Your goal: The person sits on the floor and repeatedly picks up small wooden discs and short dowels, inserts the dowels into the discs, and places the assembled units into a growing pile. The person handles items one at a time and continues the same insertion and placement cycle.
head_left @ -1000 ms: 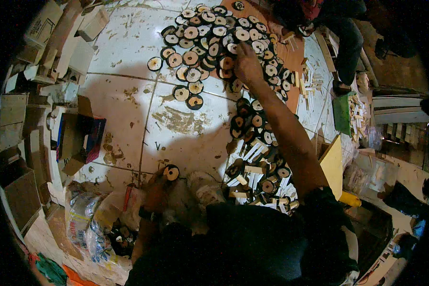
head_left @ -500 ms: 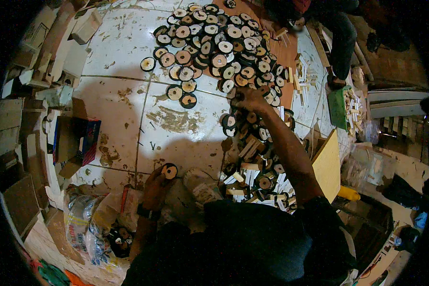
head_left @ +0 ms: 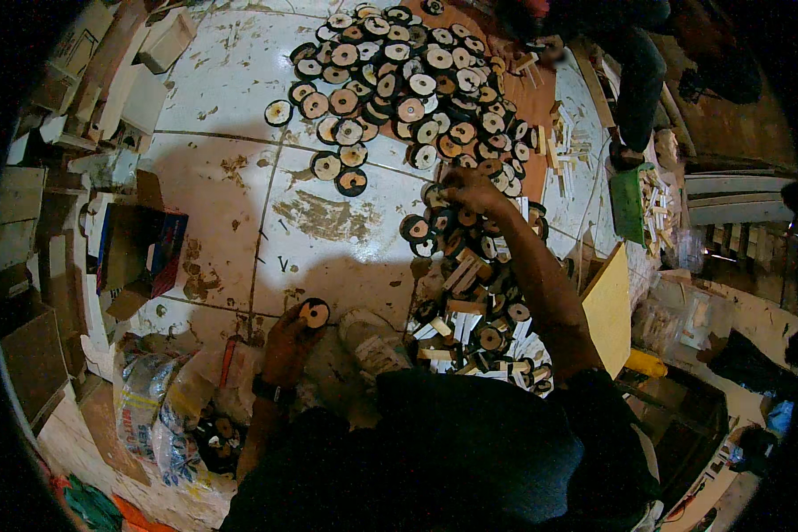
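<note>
Low in the picture, my left hand (head_left: pixel 287 344) is closed round a pale wooden disc (head_left: pixel 314 314) with a black rim and a small centre hole. My right arm stretches forward to the lower end of a large heap of similar discs (head_left: pixel 410 109). There my right hand (head_left: pixel 473 190) is closed, its fingers on the edge of another disc (head_left: pixel 434 195). Just below that hand, a pair of discs (head_left: pixel 415 227) lies overlapping on the white tiles.
Wooden pieces (head_left: pixel 470 277) mixed with discs lie in front of my body. An open cardboard box (head_left: pixel 161 253) stands left, above a plastic sack (head_left: pixel 155 417) with discs. On the right are a green crate (head_left: pixel 628 208) of sticks and a yellow board (head_left: pixel 607 310). Another person (head_left: pixel 634 84) sits far right.
My right hand has drawn slightly back toward me, its fingers now on a disc. Discs just below it have shifted a little left. My left hand keeps its disc, barely moving.
</note>
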A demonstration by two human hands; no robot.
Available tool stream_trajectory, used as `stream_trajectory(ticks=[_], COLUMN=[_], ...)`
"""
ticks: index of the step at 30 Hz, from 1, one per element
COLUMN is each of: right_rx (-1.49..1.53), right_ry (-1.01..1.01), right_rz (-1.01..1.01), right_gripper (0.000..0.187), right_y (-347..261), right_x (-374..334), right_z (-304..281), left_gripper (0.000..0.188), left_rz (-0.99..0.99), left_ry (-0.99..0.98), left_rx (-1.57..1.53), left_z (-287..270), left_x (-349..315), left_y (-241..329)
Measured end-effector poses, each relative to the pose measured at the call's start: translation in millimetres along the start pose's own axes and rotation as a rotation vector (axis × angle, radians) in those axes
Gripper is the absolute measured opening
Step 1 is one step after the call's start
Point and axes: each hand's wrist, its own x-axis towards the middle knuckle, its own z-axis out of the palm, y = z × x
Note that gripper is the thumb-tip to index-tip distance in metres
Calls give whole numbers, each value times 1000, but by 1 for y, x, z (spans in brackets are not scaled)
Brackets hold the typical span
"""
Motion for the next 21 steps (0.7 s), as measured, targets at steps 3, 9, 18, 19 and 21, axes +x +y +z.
stream_trajectory(ticks=[3, 9, 18, 19, 21], right_rx=[46, 113, -238, -210, -190], right_ry=[12, -5, 94, 159, 270], right_rz=[9, -20, 32, -31, -91], right_gripper=[54, 54, 45, 43, 39], right_y=[-1, -14, -27, -31, -43], right_x=[1, -4, -4, -8, -23], right_z=[-4, -12, 6, 10, 24], left_gripper=[38, 41, 41, 41, 42], left_rz=[55, 26, 43, 48, 3], left_ry=[-54, -2, -32, -35, 21], left_rx=[-26, -30, -46, -40, -5], left_z=[-2, -3, -1, -1, 1], left_x=[2, -1, -4, -3, -1], left_y=[-3, -3, 2, 1, 1])
